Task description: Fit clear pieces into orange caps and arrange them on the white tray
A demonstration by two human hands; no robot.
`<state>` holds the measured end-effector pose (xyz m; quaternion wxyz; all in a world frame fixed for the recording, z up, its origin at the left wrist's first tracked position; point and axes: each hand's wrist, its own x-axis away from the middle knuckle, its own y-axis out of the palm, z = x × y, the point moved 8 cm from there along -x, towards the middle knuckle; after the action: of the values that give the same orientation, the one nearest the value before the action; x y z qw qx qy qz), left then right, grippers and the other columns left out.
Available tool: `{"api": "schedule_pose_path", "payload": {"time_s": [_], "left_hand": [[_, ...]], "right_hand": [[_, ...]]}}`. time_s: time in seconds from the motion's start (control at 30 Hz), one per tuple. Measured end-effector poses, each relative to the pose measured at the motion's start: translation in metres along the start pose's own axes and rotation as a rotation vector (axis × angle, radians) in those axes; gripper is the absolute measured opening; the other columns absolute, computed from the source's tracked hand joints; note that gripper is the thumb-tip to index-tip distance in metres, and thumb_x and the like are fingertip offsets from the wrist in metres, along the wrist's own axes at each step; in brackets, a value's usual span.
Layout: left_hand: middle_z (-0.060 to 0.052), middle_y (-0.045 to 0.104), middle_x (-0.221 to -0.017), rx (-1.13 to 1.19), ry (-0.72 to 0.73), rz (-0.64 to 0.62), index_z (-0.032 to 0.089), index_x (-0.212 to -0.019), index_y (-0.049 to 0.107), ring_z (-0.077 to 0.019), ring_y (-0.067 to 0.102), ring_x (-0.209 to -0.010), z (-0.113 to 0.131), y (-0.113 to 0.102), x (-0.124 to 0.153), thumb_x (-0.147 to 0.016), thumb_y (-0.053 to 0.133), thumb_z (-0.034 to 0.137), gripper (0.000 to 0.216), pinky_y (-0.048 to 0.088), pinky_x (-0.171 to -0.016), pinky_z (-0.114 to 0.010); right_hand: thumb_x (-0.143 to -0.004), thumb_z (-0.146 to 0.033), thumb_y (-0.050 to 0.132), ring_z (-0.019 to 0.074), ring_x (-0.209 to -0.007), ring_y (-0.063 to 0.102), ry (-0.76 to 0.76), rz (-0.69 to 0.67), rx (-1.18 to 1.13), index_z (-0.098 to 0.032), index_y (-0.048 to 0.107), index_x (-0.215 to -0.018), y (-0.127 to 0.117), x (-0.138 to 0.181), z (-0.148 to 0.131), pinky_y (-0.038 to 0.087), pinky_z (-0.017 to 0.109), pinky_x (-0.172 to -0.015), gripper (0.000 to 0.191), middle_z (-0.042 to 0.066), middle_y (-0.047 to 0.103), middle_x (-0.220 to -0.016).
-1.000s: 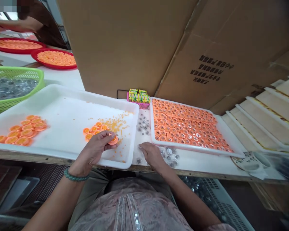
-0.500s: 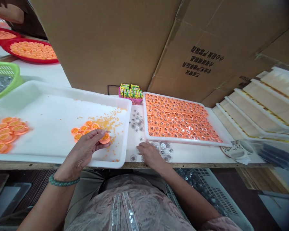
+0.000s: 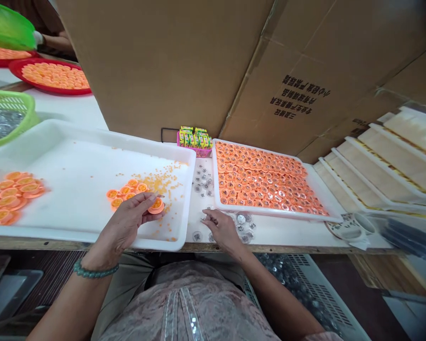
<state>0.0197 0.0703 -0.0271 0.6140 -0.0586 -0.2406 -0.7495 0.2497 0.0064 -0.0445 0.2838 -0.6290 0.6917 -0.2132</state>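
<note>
My left hand [image 3: 128,222] pinches a small orange cup [image 3: 156,205] over the near right part of a large white tray [image 3: 74,161]. Beside it lie a few more orange cups [image 3: 126,189] and scattered yellow-orange beads [image 3: 165,180]. My right hand [image 3: 222,228] rests on the table between the two trays, fingers curled and pinching at small clear round lids [image 3: 243,222]; what its fingertips hold is too small to name. A second white tray [image 3: 332,208] to the right is packed with several rows of lidded orange cups [image 3: 262,177].
More orange cups [image 3: 10,194] sit at the tray's left end. A green basket [image 3: 7,113] of clear pieces and red trays [image 3: 49,76] stand far left, where another person's arm shows. A pink box [image 3: 195,139] stands at the cardboard wall [image 3: 199,61]. Stacked trays [image 3: 394,161] lie right.
The view shifted slightly. My left hand still holds the orange cup. My right hand stayed among the clear lids, fingers closing at them. A green basket now appears at top left.
</note>
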Motion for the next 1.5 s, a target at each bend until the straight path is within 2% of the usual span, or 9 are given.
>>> {"api": "schedule_pose_path", "payload": {"time_s": [0.13,0.27,0.4,0.5,0.63,0.9,1.1,1.3,1.5], "left_hand": [[-0.004,0.066,-0.089,0.017,-0.006,0.003,0.016,-0.085,0.068,-0.0155,0.062,-0.075,-0.001,0.000,0.000,-0.067,0.073,0.039,0.029,0.054,-0.067,-0.027],[-0.005,0.067,-0.085,0.045,-0.005,0.015,0.015,-0.083,0.068,-0.0162,0.063,-0.072,0.001,0.002,0.002,-0.065,0.075,0.037,0.030,0.054,-0.064,-0.027],[-0.006,0.067,-0.084,0.072,0.010,0.015,0.014,-0.082,0.068,-0.0168,0.063,-0.070,0.003,0.003,0.004,-0.065,0.074,0.039,0.030,0.055,-0.065,-0.028],[-0.005,0.066,-0.083,0.083,0.011,-0.005,0.014,-0.082,0.068,-0.0160,0.063,-0.069,0.003,0.004,0.003,-0.066,0.073,0.039,0.029,0.055,-0.066,-0.028],[-0.004,0.065,-0.081,0.069,0.014,-0.035,0.015,-0.082,0.068,-0.0152,0.062,-0.070,0.002,0.005,0.004,-0.069,0.071,0.039,0.028,0.054,-0.068,-0.027],[-0.007,0.065,-0.078,0.116,-0.005,-0.025,0.013,-0.085,0.067,-0.0171,0.063,-0.067,0.003,0.006,0.006,-0.071,0.068,0.041,0.032,0.055,-0.066,-0.030],[-0.008,0.065,-0.085,0.183,0.010,-0.076,0.013,-0.084,0.066,-0.0190,0.064,-0.074,0.002,0.007,0.005,-0.074,0.064,0.034,0.023,0.054,-0.071,-0.032],[-0.007,0.064,-0.079,0.195,-0.009,-0.095,0.012,-0.082,0.066,-0.0183,0.063,-0.071,0.000,0.008,0.004,-0.078,0.060,0.032,0.021,0.054,-0.070,-0.031],[-0.006,0.065,-0.077,0.184,-0.019,-0.139,0.012,-0.083,0.067,-0.0171,0.061,-0.070,-0.003,0.009,0.002,-0.078,0.061,0.034,0.023,0.053,-0.073,-0.032]], "right_hand": [[-0.076,-0.023,0.061,0.0117,-0.067,0.057,0.076,0.000,-0.379,-0.019,0.063,-0.093,-0.009,-0.008,-0.016,0.048,0.023,-0.061,0.017,0.000,0.058,-0.073],[-0.072,-0.028,0.066,0.0114,-0.068,0.060,0.132,-0.058,-0.673,-0.021,0.061,-0.093,-0.006,-0.016,-0.039,0.052,0.026,-0.066,0.023,-0.002,0.057,-0.074],[-0.070,-0.032,0.069,0.0130,-0.067,0.062,0.135,-0.121,-0.787,-0.019,0.062,-0.086,0.002,-0.025,-0.059,0.053,0.029,-0.068,0.021,0.000,0.061,-0.073],[-0.069,-0.030,0.071,0.0134,-0.071,0.062,0.123,-0.087,-0.820,-0.019,0.062,-0.078,0.004,-0.034,-0.067,0.051,0.029,-0.073,0.017,0.000,0.063,-0.072],[-0.070,-0.027,0.070,0.0134,-0.073,0.061,0.101,-0.090,-0.908,-0.022,0.066,-0.090,0.010,-0.044,-0.074,0.048,0.029,-0.075,0.022,0.000,0.063,-0.075],[-0.069,-0.030,0.071,0.0103,-0.064,0.051,0.038,-0.135,-0.830,-0.022,0.065,-0.087,0.021,-0.053,-0.085,0.046,0.024,-0.060,0.020,-0.001,0.057,-0.071],[-0.073,-0.030,0.067,0.0101,-0.064,0.052,-0.029,-0.249,-0.726,-0.020,0.064,-0.088,0.028,-0.061,-0.098,0.047,0.023,-0.059,0.018,-0.002,0.055,-0.069],[-0.072,-0.026,0.068,0.0080,-0.056,0.052,-0.007,-0.308,-0.714,-0.018,0.062,-0.082,0.035,-0.064,-0.100,0.047,0.021,-0.054,0.014,-0.004,0.054,-0.063],[-0.075,-0.030,0.065,0.0097,-0.066,0.057,-0.030,-0.361,-0.578,-0.021,0.070,-0.094,0.040,-0.069,-0.100,0.052,0.024,-0.060,0.022,0.001,0.057,-0.084]]}}
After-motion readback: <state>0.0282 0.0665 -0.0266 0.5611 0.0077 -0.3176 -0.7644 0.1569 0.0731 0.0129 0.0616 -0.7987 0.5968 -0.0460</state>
